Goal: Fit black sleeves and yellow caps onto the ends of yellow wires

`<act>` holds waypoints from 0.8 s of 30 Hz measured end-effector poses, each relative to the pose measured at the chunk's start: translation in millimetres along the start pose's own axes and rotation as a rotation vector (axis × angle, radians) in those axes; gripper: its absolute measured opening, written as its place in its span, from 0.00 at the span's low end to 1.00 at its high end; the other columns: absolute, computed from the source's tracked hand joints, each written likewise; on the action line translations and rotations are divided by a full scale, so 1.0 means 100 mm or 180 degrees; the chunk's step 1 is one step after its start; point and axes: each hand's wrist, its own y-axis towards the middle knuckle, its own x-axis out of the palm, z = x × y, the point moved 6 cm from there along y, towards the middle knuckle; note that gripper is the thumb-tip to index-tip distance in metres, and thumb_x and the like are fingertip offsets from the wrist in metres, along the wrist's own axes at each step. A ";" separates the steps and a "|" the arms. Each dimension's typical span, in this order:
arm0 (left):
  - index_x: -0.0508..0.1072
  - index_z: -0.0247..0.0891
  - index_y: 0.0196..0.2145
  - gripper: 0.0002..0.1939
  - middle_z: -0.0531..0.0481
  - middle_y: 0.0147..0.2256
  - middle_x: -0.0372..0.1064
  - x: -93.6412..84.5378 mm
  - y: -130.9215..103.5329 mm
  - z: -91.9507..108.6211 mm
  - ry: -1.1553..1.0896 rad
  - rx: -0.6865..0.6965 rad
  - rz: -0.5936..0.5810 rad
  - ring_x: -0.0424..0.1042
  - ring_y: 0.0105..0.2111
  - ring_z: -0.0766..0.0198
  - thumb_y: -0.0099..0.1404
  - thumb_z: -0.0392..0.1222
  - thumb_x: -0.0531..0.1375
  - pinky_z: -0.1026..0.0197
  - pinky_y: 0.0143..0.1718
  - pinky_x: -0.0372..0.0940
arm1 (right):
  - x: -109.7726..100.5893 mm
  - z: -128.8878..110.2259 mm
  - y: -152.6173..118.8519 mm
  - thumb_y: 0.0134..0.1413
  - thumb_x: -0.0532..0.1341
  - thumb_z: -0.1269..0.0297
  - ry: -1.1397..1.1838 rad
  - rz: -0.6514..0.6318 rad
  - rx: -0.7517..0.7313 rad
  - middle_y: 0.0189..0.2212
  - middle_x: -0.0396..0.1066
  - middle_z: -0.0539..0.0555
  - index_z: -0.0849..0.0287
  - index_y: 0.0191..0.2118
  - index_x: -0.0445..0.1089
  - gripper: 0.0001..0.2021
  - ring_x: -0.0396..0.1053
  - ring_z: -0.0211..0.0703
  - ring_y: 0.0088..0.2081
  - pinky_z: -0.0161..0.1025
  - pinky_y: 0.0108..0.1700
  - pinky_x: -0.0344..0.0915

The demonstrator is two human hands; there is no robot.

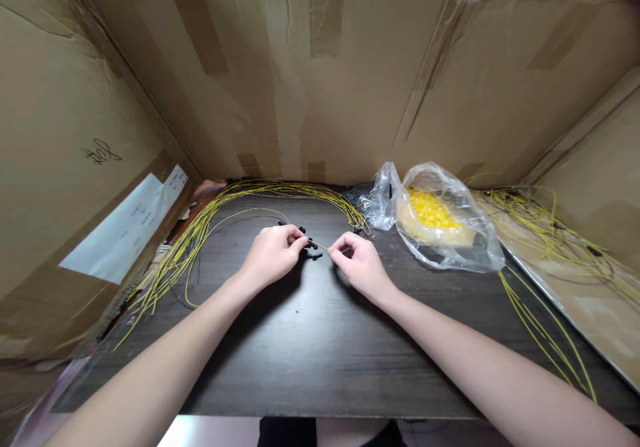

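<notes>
Near the middle of the dark table, my left hand point(274, 252) pinches a thin yellow wire point(319, 245) between thumb and forefinger. My right hand point(359, 260) is a short way to the right, its thumb and forefinger closed at the wire's right end. Several small black parts point(313, 256) lie beside and partly behind my left fingertips. From my left hand, a yellow wire curves away over the table to the left. What exactly sits at the right fingertips is too small to tell.
A bundle of yellow wires point(207, 217) arcs along the back left. An open clear bag with small yellow pieces point(433, 210) stands back right, beside a smaller plastic bag point(384, 197). More wires point(550, 227) lie on cardboard at the right. Cardboard walls point(280, 80) enclose the table point(310, 354).
</notes>
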 end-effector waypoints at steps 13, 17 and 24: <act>0.78 0.47 0.37 0.14 0.48 0.37 0.78 -0.22 0.08 -0.35 0.0625 -0.0573 0.0519 0.74 0.36 0.51 0.65 0.53 0.55 0.58 0.28 0.56 | -0.13 -0.18 -0.05 0.46 0.59 0.72 -0.0065 0.0386 -0.0543 0.23 0.66 0.50 0.58 0.22 0.62 0.07 0.63 0.39 0.28 0.37 0.32 0.60; 0.78 0.45 0.36 0.13 0.48 0.35 0.78 -0.22 0.11 -0.32 0.0425 -0.0293 0.0421 0.72 0.33 0.55 0.65 0.51 0.56 0.60 0.28 0.55 | -0.12 -0.19 -0.04 0.47 0.58 0.69 0.0243 0.0026 -0.0467 0.23 0.66 0.51 0.58 0.21 0.62 0.08 0.63 0.40 0.28 0.38 0.33 0.60; 0.77 0.38 0.33 0.15 0.50 0.28 0.74 -0.20 0.08 -0.08 -0.0304 0.0413 -0.0128 0.67 0.26 0.63 0.65 0.49 0.55 0.62 0.29 0.57 | -0.10 0.03 0.08 0.57 0.49 0.61 0.1946 -0.0263 0.0087 0.23 0.64 0.54 0.59 0.21 0.64 0.16 0.64 0.41 0.27 0.39 0.32 0.62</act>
